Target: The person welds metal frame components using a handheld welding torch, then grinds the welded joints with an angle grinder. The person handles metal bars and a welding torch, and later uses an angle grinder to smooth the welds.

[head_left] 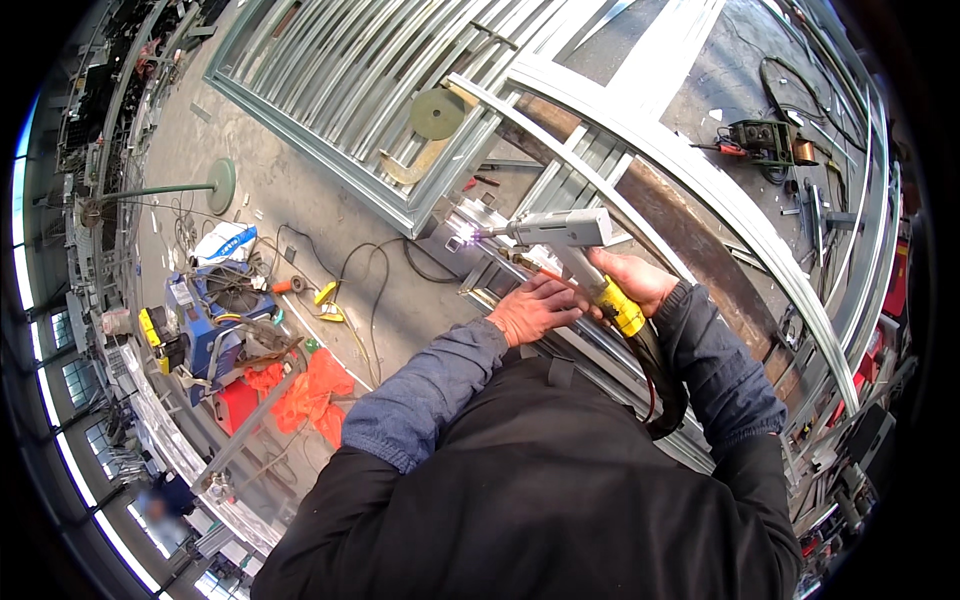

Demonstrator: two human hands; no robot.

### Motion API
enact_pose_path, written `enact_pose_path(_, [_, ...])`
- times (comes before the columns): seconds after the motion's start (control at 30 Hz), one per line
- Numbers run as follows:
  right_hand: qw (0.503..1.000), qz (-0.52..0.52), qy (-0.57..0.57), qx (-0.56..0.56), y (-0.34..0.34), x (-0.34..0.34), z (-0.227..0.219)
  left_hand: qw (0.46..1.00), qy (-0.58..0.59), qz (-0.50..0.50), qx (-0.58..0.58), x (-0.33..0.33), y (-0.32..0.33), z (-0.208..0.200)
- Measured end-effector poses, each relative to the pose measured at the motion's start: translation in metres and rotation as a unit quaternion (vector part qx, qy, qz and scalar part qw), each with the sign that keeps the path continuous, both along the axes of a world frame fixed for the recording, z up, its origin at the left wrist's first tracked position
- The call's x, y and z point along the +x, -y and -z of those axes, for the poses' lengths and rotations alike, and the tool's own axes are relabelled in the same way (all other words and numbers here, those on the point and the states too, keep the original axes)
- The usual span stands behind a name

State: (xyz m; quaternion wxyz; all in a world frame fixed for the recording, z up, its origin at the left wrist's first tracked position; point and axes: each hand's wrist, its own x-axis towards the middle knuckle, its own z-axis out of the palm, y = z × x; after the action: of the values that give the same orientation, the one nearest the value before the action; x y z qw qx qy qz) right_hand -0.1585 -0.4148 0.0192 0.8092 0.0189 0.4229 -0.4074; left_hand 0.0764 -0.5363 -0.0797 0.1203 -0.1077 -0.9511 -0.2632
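As the head view shows, the right grip (638,281) clamps the handle (577,265) of the welding torch (563,229), right of the slatted frame (318,156). The left grip (540,308) lies below and right of that frame; its closure cannot be told. The torch looks rigid, fairly heavy; hold its handle, clear of the lit tip (490,233).

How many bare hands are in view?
2: the right hand grips the grey gun-shaped tool; the left hand is beside the right. Hands of the blurred person, lower left, may be hidden.
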Motion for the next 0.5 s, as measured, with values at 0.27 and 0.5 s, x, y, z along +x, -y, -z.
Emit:
enact_pose_path(0.27, [1.000,-0.006,-0.006,-0.004,-0.0008,0.0008,-0.0002,1.000,0.009,-0.003,0.005,-0.0002,0.0000,-0.0010])
enact_pose_path(0.5, [1.000,-0.010,-0.007,-0.018,-0.0072,0.0015,0.0036,1.000,0.015,-0.007,0.010,-0.0017,-0.0012,-0.0038])
